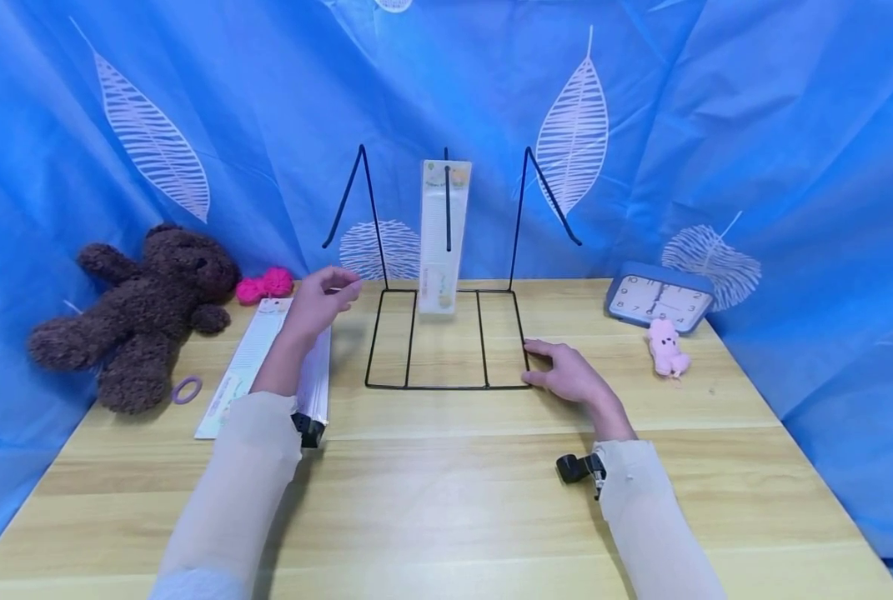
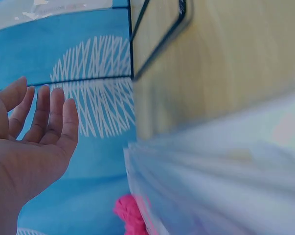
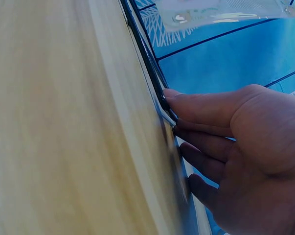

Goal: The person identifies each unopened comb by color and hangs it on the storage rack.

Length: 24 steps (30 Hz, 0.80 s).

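Observation:
A black wire rack (image 1: 446, 385) stands mid-table, and one long white packet (image 1: 444, 237) hangs on its middle prong. My left hand (image 1: 332, 292) hovers open above a stack of similar packets (image 1: 315, 379) left of the rack and holds nothing. The left wrist view shows that hand (image 2: 44, 127) with its fingers straight beside the blurred stack (image 2: 220, 181). My right hand (image 1: 549, 365) lies flat on the table at the rack's front right corner. In the right wrist view its fingertips (image 3: 186, 105) press against the rack's base wire (image 3: 146, 54).
A brown teddy bear (image 1: 138, 312), a pink yarn bow (image 1: 264, 285) and a purple hair tie (image 1: 187, 389) sit at the left. A single packet (image 1: 239, 367) lies flat beside the stack. A blue clock (image 1: 659, 298) and a small pink plush (image 1: 667, 346) are at the right. Blue cloth hangs behind.

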### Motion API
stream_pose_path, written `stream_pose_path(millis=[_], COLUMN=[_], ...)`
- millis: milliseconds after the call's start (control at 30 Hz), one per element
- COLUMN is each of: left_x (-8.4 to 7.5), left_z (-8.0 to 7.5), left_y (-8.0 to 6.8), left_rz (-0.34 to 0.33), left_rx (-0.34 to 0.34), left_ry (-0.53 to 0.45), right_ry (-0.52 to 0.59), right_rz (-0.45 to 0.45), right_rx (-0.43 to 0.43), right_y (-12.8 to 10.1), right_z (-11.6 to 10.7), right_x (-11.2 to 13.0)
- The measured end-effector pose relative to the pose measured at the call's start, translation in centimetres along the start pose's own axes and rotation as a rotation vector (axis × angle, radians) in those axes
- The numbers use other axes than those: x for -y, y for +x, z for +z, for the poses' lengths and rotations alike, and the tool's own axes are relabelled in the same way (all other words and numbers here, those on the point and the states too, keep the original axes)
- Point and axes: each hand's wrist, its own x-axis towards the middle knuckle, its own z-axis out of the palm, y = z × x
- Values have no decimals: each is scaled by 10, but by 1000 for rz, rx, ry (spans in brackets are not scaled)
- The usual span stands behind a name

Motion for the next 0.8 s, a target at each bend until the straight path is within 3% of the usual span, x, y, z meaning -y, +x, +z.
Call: stream_pose_path(millis=[567,800], left_x=[40,51], left_z=[-63,-80], left_y=[-27,-36], left_rz=[-101,-126], left_rx=[-123,-160], left_ry=[91,94], right_ry=[10,7], right_rz=[5,7], right_rx=[15,16], right_y=[0,1], right_z=[0,0], right_x=[-1,-2])
